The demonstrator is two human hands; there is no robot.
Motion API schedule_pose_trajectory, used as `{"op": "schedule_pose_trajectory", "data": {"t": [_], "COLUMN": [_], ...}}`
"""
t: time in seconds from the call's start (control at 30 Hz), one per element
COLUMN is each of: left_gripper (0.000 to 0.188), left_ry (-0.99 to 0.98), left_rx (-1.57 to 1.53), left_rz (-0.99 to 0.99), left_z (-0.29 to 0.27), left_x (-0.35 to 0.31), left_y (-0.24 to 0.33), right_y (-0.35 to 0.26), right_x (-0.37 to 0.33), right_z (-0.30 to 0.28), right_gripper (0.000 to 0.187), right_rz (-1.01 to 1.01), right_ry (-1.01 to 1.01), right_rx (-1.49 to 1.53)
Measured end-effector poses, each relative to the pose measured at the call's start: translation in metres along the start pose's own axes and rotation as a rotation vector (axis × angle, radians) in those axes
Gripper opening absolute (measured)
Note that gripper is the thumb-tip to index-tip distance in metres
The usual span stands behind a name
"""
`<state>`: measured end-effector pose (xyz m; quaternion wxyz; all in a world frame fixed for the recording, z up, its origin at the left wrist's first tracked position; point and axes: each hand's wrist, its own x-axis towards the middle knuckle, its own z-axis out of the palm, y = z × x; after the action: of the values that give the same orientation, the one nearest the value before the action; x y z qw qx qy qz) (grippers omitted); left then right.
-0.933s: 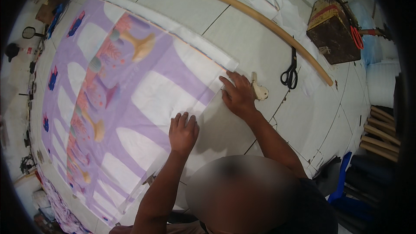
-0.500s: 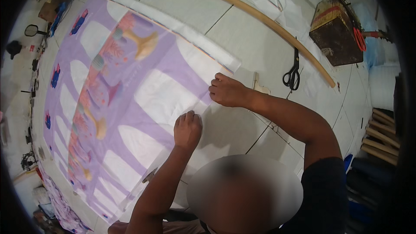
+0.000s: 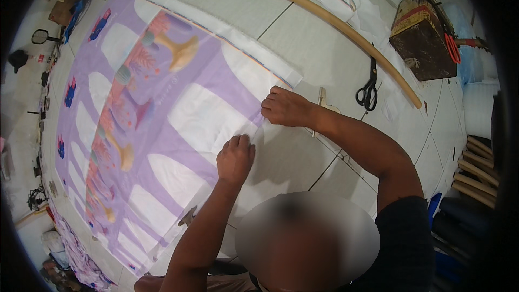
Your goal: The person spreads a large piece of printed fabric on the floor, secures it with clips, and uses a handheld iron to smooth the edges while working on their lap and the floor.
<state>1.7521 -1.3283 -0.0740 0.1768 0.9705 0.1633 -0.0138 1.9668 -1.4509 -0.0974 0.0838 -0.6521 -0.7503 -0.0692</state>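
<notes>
A person's right hand (image 3: 286, 107) pinched the near edge of a lilac-and-white printed sheet (image 3: 213, 84) spread across the pale tiled floor (image 3: 303, 162); the left hand (image 3: 235, 159), fingers curled together, rested at that edge, its grip hidden. Right of the sheet lay black scissors (image 3: 372, 78), a long tan tube (image 3: 346, 30) and, farther right, a worn brown box (image 3: 424, 46).
</notes>
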Motion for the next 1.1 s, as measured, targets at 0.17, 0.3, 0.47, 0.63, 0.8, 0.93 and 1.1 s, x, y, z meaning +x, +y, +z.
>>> {"op": "schedule_pose_trajectory", "data": {"t": [0.17, 0.3, 0.47, 0.63, 0.8, 0.93, 1.1], "left_gripper": [0.015, 0.017, 0.019, 0.020, 0.020, 0.020, 0.020], "left_ry": [0.060, 0.083, 0.086, 0.058, 0.037, 0.050, 0.061], "left_rx": [-0.013, -0.020, -0.037, -0.043, -0.025, -0.003, -0.018], "left_rz": [0.002, 0.010, 0.006, -0.015, -0.040, -0.044, -0.068], "left_z": [0.005, 0.007, 0.003, 0.006, 0.006, 0.008, 0.011], "left_x": [0.001, 0.000, -0.002, -0.003, -0.006, -0.005, -0.006], "left_y": [-0.005, -0.006, -0.003, -0.002, -0.006, -0.004, -0.001], "right_y": [0.000, -0.001, -0.003, -0.007, -0.045, -0.064, -0.087], "right_x": [-0.001, -0.006, -0.015, -0.018, -0.028, -0.074, -0.119], "right_z": [0.002, 0.007, 0.005, 0.005, -0.018, -0.040, -0.040], "right_gripper": [0.010, 0.007, 0.002, 0.010, 0.026, 0.043, 0.047], "right_rz": [0.017, 0.048, 0.075, 0.129, 0.670, 1.354, 1.618], "right_ry": [-0.015, 0.030, 0.040, 0.033, 0.242, 0.405, 0.197], "right_rx": [0.013, 0.071, 0.139, 0.198, 0.233, 0.082, 0.344]}}
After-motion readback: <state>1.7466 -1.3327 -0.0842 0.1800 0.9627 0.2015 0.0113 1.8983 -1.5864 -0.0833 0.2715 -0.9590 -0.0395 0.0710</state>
